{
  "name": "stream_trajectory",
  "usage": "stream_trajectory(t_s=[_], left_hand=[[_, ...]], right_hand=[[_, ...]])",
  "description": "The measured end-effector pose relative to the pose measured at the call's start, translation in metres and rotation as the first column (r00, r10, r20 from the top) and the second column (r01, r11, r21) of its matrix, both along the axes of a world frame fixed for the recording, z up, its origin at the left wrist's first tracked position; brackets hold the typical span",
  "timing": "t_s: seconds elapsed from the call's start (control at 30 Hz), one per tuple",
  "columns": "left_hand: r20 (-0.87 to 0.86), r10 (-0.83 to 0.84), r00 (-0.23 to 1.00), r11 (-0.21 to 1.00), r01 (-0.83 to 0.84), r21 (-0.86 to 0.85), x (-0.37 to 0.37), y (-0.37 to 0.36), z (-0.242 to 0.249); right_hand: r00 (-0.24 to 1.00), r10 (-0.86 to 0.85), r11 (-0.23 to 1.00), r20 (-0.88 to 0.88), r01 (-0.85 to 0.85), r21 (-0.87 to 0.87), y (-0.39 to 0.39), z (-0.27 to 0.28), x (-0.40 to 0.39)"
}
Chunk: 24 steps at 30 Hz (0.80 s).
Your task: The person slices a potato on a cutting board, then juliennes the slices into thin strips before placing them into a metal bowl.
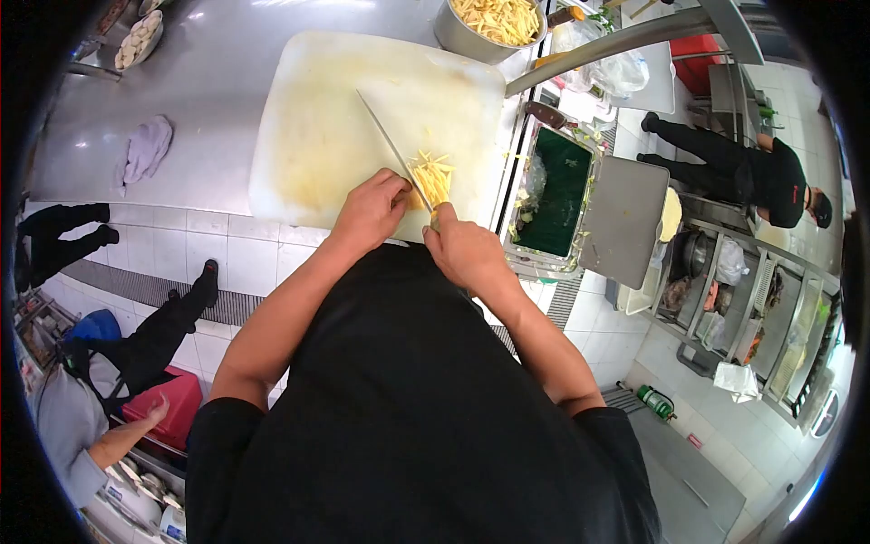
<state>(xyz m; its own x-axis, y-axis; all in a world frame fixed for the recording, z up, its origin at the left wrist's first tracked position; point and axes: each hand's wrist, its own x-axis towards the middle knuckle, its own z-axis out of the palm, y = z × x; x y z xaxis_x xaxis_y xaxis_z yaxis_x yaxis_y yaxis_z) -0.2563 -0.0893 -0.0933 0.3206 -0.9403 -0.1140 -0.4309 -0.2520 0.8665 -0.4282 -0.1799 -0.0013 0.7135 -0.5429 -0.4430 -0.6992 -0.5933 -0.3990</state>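
My right hand (467,252) is closed round the handle of a long kitchen knife (384,132), whose blade slants up and left over a white cutting board (313,118). Curled fingers of my left hand (372,210) press against the left side of the blade, holding down a yellow vegetable piece (416,198) that is mostly hidden. A small heap of thin yellow strips (433,174) lies on the board just right of the blade. Stains and wet patches mark the board's surface.
Beyond the board stands a metal pot (458,34) full of yellow strips. A green-lined bin (557,195) sits to the right, with a brown-handled tool (546,114) above it. A cloth (148,145) lies left on the steel counter. People (68,408) stand left and right (779,186).
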Motion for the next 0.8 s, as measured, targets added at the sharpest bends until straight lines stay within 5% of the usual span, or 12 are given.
stream_trajectory(t_s=[0.17,0.27,0.43,0.57,0.67,0.8], left_hand=[[0.139,-0.03,0.99,0.993,0.045,-0.107,0.0,0.0,-0.003],[0.092,0.0,0.996,0.993,0.011,-0.114,-0.003,0.0,-0.006],[0.105,-0.027,0.994,0.999,0.031,-0.034,-0.002,-0.001,-0.001],[0.067,-0.005,0.998,0.998,0.01,-0.065,-0.003,0.002,-0.005],[0.062,0.01,0.998,1.0,-0.009,-0.013,-0.004,0.001,-0.003],[0.085,-0.007,0.996,0.999,0.011,-0.048,-0.006,0.002,-0.003]], right_hand=[[0.998,0.031,0.999,-0.048,-0.03,0.024,0.011,-0.006,-0.018],[0.996,0.039,0.997,0.078,-0.033,-0.066,0.003,-0.045,-0.003],[0.998,0.065,0.998,-0.013,-0.065,0.015,0.002,0.003,-0.005],[0.999,0.047,0.998,0.026,-0.046,-0.043,0.001,-0.046,0.006],[0.997,0.077,0.996,0.027,-0.076,-0.036,-0.006,-0.01,0.011],[1.0,-0.007,1.0,0.011,0.007,-0.002,0.006,-0.043,0.002]])
